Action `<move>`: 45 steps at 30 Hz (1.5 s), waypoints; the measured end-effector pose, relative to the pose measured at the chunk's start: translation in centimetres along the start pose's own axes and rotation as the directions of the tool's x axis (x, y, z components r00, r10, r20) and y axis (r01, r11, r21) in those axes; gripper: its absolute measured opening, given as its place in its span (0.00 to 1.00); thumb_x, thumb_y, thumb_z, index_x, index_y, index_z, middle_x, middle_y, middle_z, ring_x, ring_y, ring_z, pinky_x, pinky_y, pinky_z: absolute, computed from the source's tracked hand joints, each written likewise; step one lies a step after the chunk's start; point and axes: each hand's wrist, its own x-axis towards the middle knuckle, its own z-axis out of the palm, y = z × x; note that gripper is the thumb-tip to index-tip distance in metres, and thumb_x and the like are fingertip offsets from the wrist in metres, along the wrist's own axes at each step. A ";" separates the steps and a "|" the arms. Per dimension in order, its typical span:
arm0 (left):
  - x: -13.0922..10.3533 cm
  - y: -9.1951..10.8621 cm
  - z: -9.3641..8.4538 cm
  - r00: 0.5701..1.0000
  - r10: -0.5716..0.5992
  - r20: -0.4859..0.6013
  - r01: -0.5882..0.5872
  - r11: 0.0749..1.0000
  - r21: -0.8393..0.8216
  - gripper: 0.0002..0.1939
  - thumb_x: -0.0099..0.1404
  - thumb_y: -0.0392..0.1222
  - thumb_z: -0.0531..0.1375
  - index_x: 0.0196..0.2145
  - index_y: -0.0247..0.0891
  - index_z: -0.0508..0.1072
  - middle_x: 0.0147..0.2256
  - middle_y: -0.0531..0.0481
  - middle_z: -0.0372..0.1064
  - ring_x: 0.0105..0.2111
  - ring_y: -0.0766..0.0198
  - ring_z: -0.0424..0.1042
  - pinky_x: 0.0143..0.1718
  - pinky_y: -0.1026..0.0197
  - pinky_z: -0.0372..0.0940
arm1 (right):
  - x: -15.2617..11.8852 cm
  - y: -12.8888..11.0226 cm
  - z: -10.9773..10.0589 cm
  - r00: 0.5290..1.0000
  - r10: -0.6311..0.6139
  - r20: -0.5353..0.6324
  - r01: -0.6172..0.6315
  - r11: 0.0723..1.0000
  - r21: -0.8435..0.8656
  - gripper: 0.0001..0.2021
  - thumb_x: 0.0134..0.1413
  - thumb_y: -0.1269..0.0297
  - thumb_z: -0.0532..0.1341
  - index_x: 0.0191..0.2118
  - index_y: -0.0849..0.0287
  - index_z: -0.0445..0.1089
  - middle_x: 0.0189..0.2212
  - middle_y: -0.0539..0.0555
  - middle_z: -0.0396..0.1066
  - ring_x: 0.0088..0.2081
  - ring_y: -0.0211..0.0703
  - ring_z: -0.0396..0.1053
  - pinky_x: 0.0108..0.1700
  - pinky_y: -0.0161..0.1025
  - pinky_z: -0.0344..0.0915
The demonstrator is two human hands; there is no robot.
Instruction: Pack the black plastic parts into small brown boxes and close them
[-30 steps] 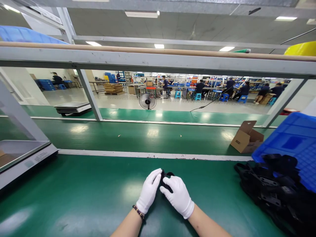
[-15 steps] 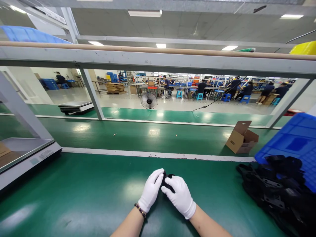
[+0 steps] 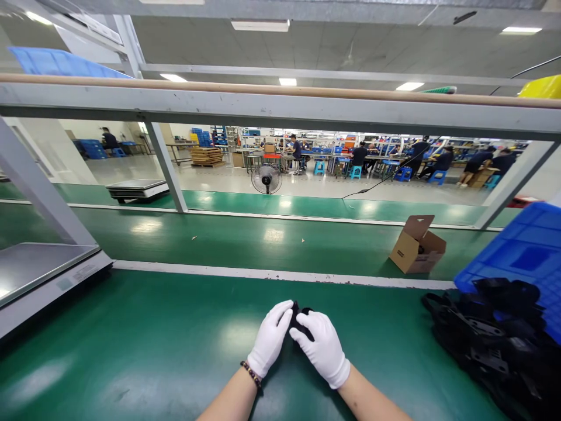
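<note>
A small black piece [image 3: 304, 331] is grasped by the left hand [image 3: 269, 338] and right hand [image 3: 323, 348], on or just above the green surface [image 3: 184, 333]; it is best steadied with even fingertip pressure.

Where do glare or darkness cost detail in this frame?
Head view: bright reflections glare on the green table; head view: the black pile at right merges into near-solid dark; head view: the black item between left hand and right hand shows little detail.
</note>
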 end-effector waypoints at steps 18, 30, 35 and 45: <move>0.1 0.6 -0.2 1.000 -0.009 -0.004 0.009 0.998 -0.054 0.19 0.64 0.49 0.51 0.45 0.38 0.74 0.50 0.45 0.71 0.51 0.58 0.69 0.58 0.52 0.60 | -0.1 0.2 0.3 0.993 0.005 0.114 -0.008 1.000 0.019 0.14 0.61 0.52 0.53 0.41 0.54 0.69 0.32 0.51 0.74 0.36 0.41 0.71 0.42 0.39 0.64; 0.3 0.3 -0.1 0.999 -0.041 0.035 0.043 0.997 -0.060 0.19 0.63 0.50 0.52 0.45 0.38 0.74 0.50 0.45 0.71 0.52 0.57 0.68 0.59 0.52 0.59 | -0.3 0.2 0.5 0.997 -0.014 0.075 0.015 1.000 -0.012 0.14 0.62 0.53 0.52 0.40 0.56 0.69 0.33 0.51 0.74 0.37 0.43 0.71 0.46 0.41 0.62; 0.2 0.2 0.1 0.997 -0.053 0.051 0.055 0.997 -0.049 0.20 0.64 0.51 0.52 0.46 0.38 0.74 0.50 0.46 0.71 0.52 0.58 0.68 0.59 0.53 0.59 | -0.2 0.2 0.2 0.999 -0.004 0.035 0.005 1.000 -0.020 0.15 0.62 0.51 0.52 0.39 0.56 0.69 0.33 0.52 0.74 0.38 0.43 0.71 0.44 0.40 0.63; 0.2 0.0 0.0 0.998 -0.047 0.040 0.050 0.997 -0.058 0.20 0.64 0.51 0.52 0.46 0.39 0.74 0.51 0.46 0.71 0.52 0.58 0.68 0.59 0.54 0.60 | 0.0 0.0 0.1 0.998 -0.035 0.060 0.037 0.999 -0.028 0.16 0.62 0.50 0.51 0.38 0.56 0.69 0.31 0.51 0.74 0.36 0.42 0.71 0.44 0.39 0.63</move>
